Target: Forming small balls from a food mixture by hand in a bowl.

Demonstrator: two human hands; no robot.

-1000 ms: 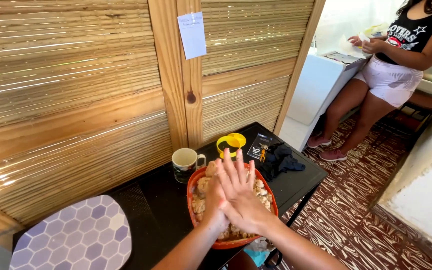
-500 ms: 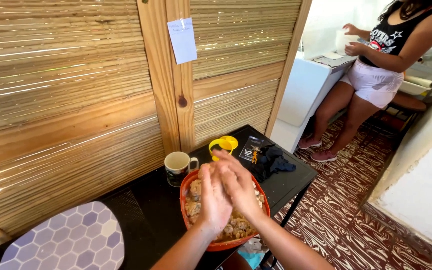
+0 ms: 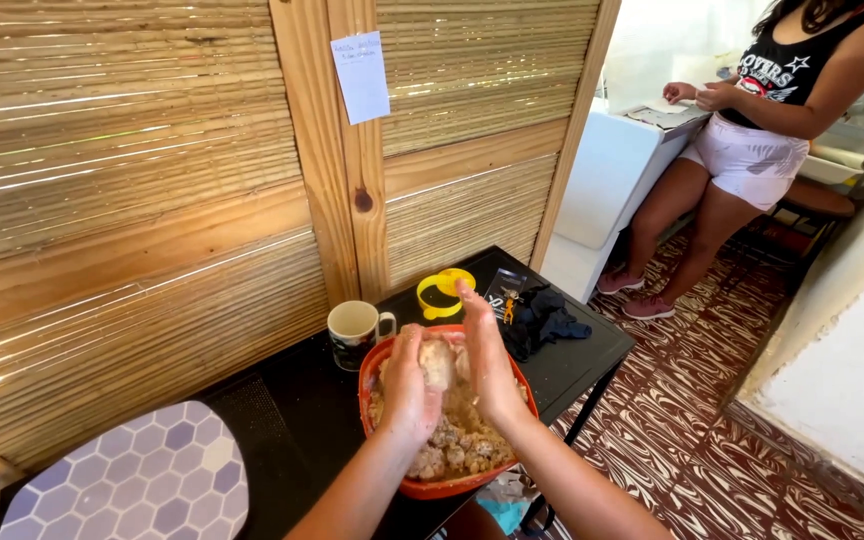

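Observation:
An orange bowl (image 3: 384, 372) full of crumbly beige dough stands on a black table (image 3: 297, 400). Above the bowl, my left hand (image 3: 407, 385) and my right hand (image 3: 482, 360) press a lump of dough (image 3: 438, 362) between their palms. Both hands are coated with bits of dough. More loose dough (image 3: 457, 440) lies in the bowl under them.
Behind the bowl stand a white mug (image 3: 354, 332), a yellow lid (image 3: 445, 293) and a dark cloth with a small packet (image 3: 542, 318). A hexagon-patterned board (image 3: 127, 485) lies at the left. A reed wall backs the table. Another person (image 3: 762, 140) stands at a white counter at the right.
My hands, held open and flat over the bowl a second ago, have come together and now squeeze a lump of dough. The view has shifted slightly left.

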